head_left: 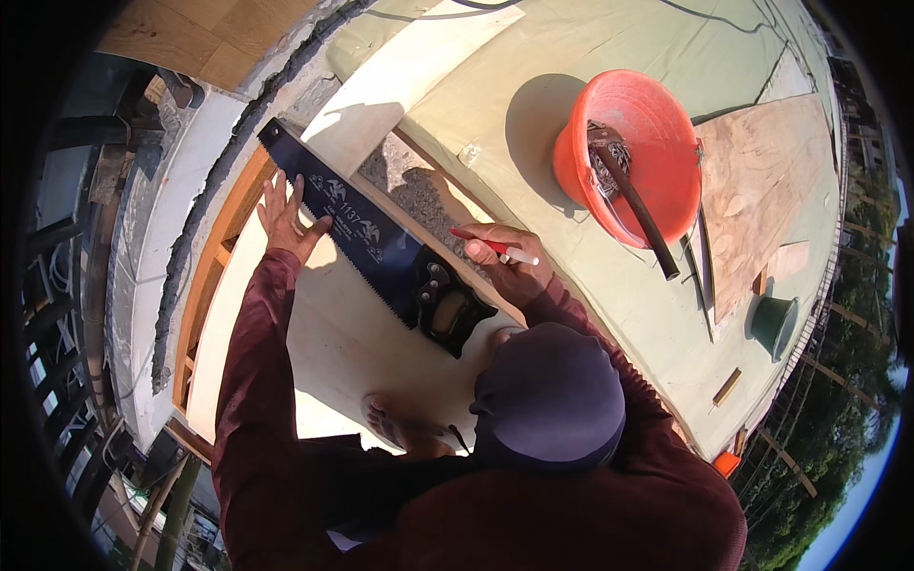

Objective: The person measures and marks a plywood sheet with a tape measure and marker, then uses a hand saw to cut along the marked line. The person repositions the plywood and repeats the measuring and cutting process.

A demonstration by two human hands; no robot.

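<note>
My left hand [288,214] lies with fingers spread on the edge of a dark-bladed hand saw [377,246] and the pale board [333,333] beneath it. The saw's black handle points toward the lower right, and its blade lies diagonally along the board's edge. My right hand [509,266] is closed on a red and white pen or marker [495,246], just right of the blade, beside a gap showing rough grey concrete [424,195]. A bare foot [386,419] rests on the board. A head in a grey-purple cap [547,400] hides part of the lower area.
A red basin [662,143] holds nails and a long-handled tool [636,214] at upper right. Plywood sheets [752,190] and a green bucket [776,328] lie right of it. A cracked concrete edge [181,247] runs down the left, beside dark metal bars [57,238].
</note>
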